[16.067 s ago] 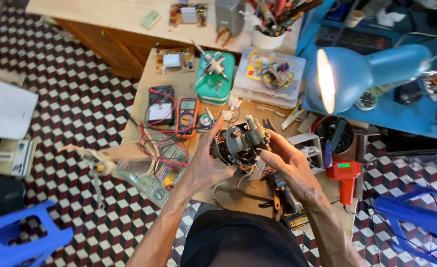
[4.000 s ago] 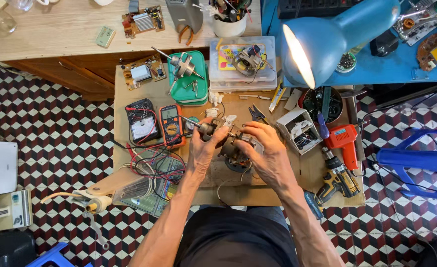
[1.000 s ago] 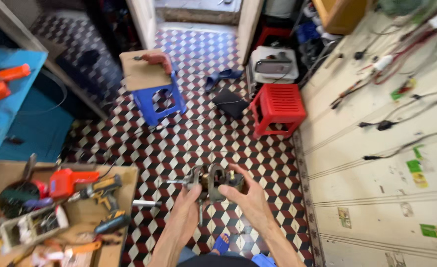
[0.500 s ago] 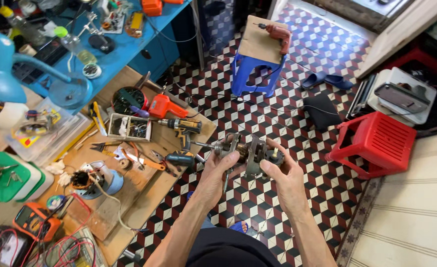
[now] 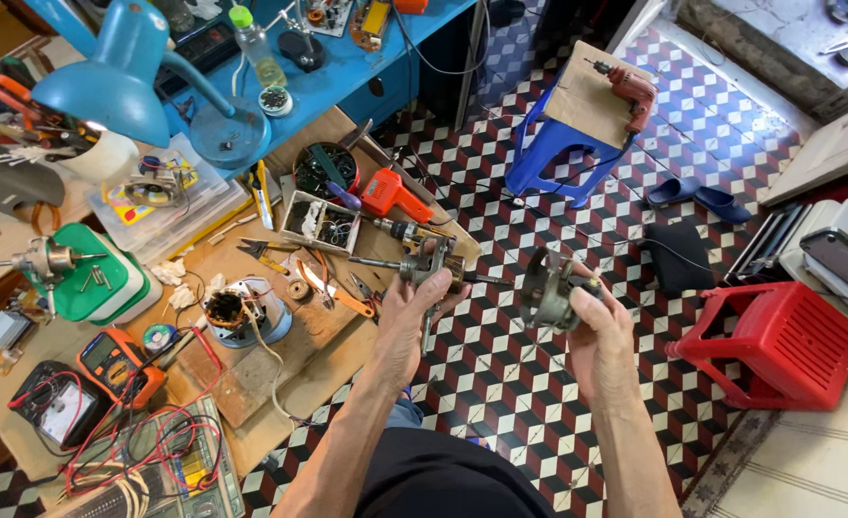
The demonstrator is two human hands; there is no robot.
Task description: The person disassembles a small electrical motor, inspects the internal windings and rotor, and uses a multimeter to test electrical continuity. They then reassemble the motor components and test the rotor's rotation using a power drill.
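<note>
My left hand (image 5: pixel 414 305) grips a metal motor rotor with a long shaft (image 5: pixel 422 267), held level over the tiled floor beside the workbench edge. My right hand (image 5: pixel 597 321) holds a round grey motor housing (image 5: pixel 544 290), a short gap to the right of the shaft's tip. The two parts are apart. On the wooden workbench (image 5: pixel 251 374) to the left stands a motor stator with copper windings (image 5: pixel 237 315).
The bench carries an orange cordless drill (image 5: pixel 390 195), pliers (image 5: pixel 275 254), a parts tray (image 5: pixel 318 221), multimeters (image 5: pixel 117 364), red and black leads and a blue lamp (image 5: pixel 121 82). On the floor stand a blue stool with a drill (image 5: pixel 587 110) and a red stool (image 5: pixel 779 336).
The two motor parts, held together half a second ago, are now pulled apart, one in each hand. My view has swung back towards the bench.
</note>
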